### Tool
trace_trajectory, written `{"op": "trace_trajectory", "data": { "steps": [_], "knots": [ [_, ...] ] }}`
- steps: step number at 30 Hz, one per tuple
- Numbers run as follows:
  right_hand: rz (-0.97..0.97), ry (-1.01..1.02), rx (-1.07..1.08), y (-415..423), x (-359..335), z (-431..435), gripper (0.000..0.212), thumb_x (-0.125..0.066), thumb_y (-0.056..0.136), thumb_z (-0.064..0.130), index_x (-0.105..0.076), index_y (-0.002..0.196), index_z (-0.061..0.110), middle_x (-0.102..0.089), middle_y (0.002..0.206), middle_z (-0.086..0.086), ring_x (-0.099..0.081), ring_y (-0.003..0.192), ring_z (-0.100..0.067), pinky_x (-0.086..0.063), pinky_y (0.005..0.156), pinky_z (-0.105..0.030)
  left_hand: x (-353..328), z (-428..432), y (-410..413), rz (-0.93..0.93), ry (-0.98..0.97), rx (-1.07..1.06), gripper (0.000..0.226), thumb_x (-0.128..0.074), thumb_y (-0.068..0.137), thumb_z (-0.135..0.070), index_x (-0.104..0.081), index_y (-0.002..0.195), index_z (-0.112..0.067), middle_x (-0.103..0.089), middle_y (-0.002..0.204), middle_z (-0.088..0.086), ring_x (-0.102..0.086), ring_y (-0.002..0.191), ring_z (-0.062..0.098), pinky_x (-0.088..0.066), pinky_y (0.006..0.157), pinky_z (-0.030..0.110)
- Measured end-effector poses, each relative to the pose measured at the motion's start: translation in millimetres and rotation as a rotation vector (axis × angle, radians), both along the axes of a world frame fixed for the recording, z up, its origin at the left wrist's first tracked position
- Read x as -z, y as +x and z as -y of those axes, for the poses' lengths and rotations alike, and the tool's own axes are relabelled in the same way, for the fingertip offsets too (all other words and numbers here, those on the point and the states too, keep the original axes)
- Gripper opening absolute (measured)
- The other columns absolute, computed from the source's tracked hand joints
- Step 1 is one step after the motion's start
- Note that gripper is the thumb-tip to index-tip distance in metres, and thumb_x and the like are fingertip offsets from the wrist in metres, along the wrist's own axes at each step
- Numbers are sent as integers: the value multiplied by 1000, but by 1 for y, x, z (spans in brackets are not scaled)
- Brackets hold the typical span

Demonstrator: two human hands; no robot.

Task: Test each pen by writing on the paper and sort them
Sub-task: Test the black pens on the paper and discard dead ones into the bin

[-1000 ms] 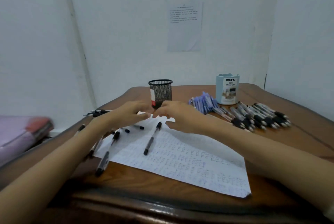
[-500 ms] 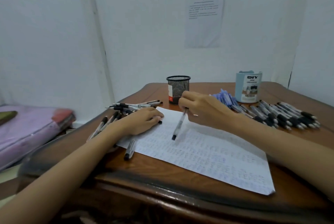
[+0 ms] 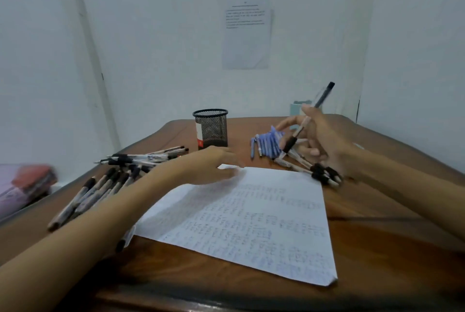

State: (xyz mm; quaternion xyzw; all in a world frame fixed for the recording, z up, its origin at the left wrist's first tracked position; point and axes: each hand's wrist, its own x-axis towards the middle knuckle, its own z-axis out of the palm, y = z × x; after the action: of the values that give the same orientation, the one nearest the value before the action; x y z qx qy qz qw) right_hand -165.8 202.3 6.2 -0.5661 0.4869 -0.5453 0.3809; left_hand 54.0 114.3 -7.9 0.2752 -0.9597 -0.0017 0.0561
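Since 0.5 s ago your right hand (image 3: pixel 324 140) has lifted the pen (image 3: pixel 322 95) off the paper (image 3: pixel 251 223) to above the right-hand pile of pens (image 3: pixel 324 175). Your fingers pinch it. Its long axis slants, rubber-grip end down-left, back end up-right. Your left hand (image 3: pixel 208 164) rests flat on the paper's far-left corner.

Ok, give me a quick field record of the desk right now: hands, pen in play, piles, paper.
left hand: relaxed, resting on the paper's far left corner
right hand: grips one pen, lifted above the table
pen: tilted, black grip end down, off the paper
paper: flat, covered in rows of writing
left pen pile: beside the left forearm
right pen row: partly behind the right hand
blue pieces: heaped right of the mesh cup
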Motion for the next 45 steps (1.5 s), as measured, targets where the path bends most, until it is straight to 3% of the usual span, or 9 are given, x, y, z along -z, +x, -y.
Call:
{"op": "trace_trajectory", "data": {
  "steps": [5, 10, 19, 25, 29, 33, 35, 38, 45],
  "knots": [
    [-72, -1, 93, -1, 6, 4, 30, -39, 98, 37, -48, 112, 12, -46, 69, -15, -37, 36, -8, -27, 29, -17, 13, 0, -4, -9, 89, -11, 39, -44, 97, -32, -45, 134, -21, -46, 131, -4, -45, 115, 12, -38, 98, 26],
    [-58, -7, 110, -1, 10, 7, 60, -50, 95, 26, -11, 138, 36, -50, 65, -19, -40, 31, -12, -34, 31, -18, 14, -4, 4, 28, 115, -21, 41, -39, 98, -36, -39, 138, -31, -39, 139, -10, -40, 124, 8, -33, 105, 25],
    [-38, 4, 142, 5, 10, 0, 37, -51, 95, 15, -37, 129, 14, -47, 45, -5, -37, 28, -9, -30, 29, -16, 13, -11, 1, 23, 106, -10, 40, -40, 98, -35, -41, 137, -31, -40, 140, -10, -40, 123, 7, -34, 106, 26],
    [-28, 102, 96, 2, -1, -5, 89, -72, 57, 33, -33, 136, 17, -46, 57, -3, -32, 40, -7, -25, 31, -15, 13, -13, 0, 28, 105, -17, 40, -41, 98, -34, -41, 137, -31, -40, 140, -10, -39, 124, 7, -33, 106, 25],
    [391, 135, 198, 0, 2, -4, 49, -76, 56, 20, -50, 95, 10, -44, 71, -1, -27, 45, -5, -26, 29, -12, 12, -14, 0, 34, 111, -24, 40, -40, 98, -33, -40, 138, -30, -39, 141, -9, -39, 126, 8, -32, 105, 24],
    [518, 134, 304, 2, 13, -3, 24, -71, 79, 15, -53, 95, 9, -49, 73, -4, -33, 38, -4, -36, 31, -12, 11, -15, 0, 38, 99, -17, 40, -40, 98, -33, -40, 138, -30, -41, 140, -8, -41, 124, 8, -34, 104, 23],
    [446, 131, 242, 7, 15, -6, 18, -62, 88, 26, -55, 89, 9, -51, 64, -6, -49, 36, -6, -50, 40, -18, 11, -15, 0, 42, 92, -17, 40, -40, 98, -33, -41, 137, -30, -41, 139, -9, -41, 123, 8, -34, 103, 23],
    [155, 195, 49, 14, 21, -10, 43, -44, 90, 49, -62, 92, 10, -69, 75, -10, -68, 58, -18, -54, 47, -23, 11, -15, -1, 40, 92, -16, 40, -41, 98, -33, -41, 137, -30, -42, 139, -9, -42, 122, 8, -36, 104, 25],
    [-252, -19, 149, 20, 37, -8, 41, -76, 68, 34, -48, 49, 12, -51, 41, -1, -44, 34, -10, -38, 36, -18, 12, -14, 0, 42, 85, -13, 39, -41, 98, -34, -41, 137, -31, -42, 137, -10, -43, 119, 8, -37, 101, 25]
  ]
}}
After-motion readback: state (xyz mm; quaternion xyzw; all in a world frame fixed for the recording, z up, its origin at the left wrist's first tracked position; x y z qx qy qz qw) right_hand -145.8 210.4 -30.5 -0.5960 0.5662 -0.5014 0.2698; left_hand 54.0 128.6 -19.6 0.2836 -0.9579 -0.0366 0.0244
